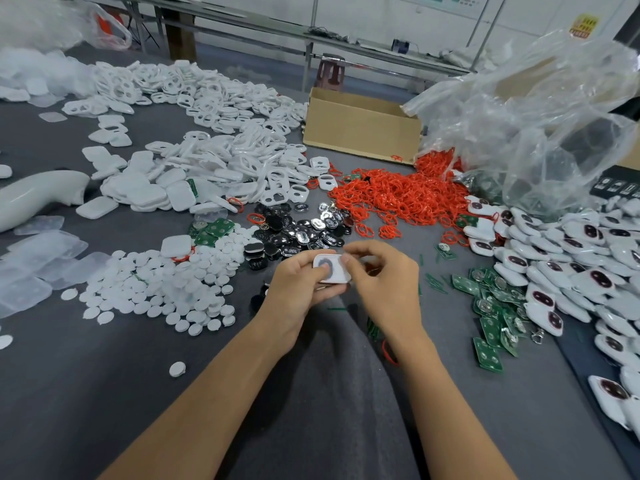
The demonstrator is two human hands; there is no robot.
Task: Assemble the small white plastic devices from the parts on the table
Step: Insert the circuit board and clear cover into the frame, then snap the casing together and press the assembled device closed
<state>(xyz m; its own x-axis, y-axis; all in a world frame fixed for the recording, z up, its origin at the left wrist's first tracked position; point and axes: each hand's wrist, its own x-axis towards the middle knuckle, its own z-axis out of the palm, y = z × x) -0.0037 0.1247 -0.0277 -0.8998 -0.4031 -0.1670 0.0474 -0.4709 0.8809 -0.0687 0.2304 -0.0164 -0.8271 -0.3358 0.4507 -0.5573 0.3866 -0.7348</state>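
Holding one small white rounded-square plastic device [331,271] in both hands, just above the grey table [104,393], centre of view. Its face has a dark oval ring and points up at the camera.

Left hand [294,292]: fingers curled under the device from the left, thumb pressed on its face.
Right hand [384,278]: fingertips pinch the device's upper right edge, other fingers curled loosely behind.
Both forearms are bare, coming in from the bottom edge and converging on the device. Wrists are roughly level.

Around the hands:
- pile of flat white round discs [156,285], to the left
- glossy black oval inserts [294,233], just beyond the hands
- heap of red rubber rings [398,195], farther back and to the right
- green circuit boards [491,317], near the right hand
- heap of white devices with dark ovals [571,271], far right
- open white frames [214,109], piled at the back left
- brown cardboard box [360,129], beside a clear plastic bag [536,126]
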